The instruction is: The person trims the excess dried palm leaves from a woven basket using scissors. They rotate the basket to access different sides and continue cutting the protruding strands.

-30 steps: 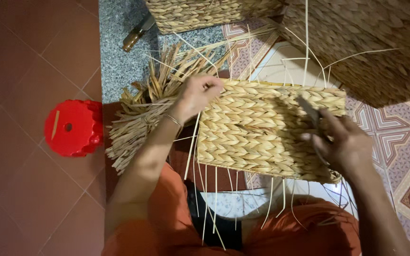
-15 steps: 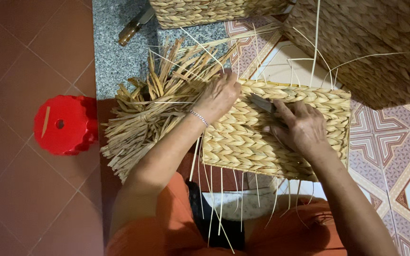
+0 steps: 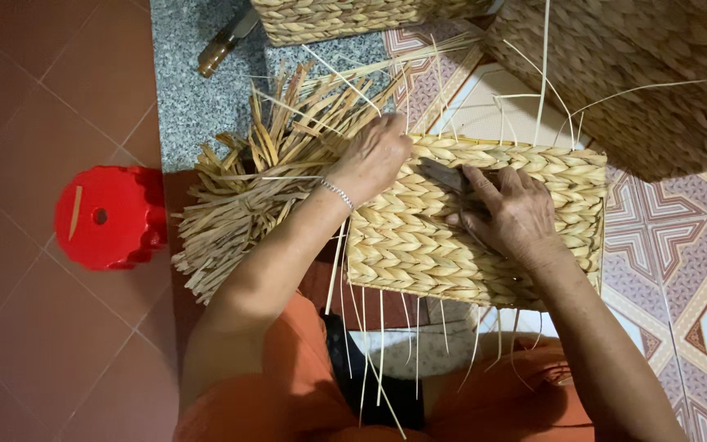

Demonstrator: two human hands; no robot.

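Woven straw basket [image 3: 468, 237] lies under both our hands. Loose straw ends [image 3: 247, 180] fan out beyond the left hand [image 3: 374, 155], which is curled, gripping strands at the basket's corner. Right hand [image 3: 513, 214] pinches a dark blade [image 3: 442, 174] flat on the weave.

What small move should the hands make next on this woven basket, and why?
Probably slide the blade in the right hand toward the loose strand ends at the woven basket edge. The left hand already grips that edge, and many ends stick out untrimmed.
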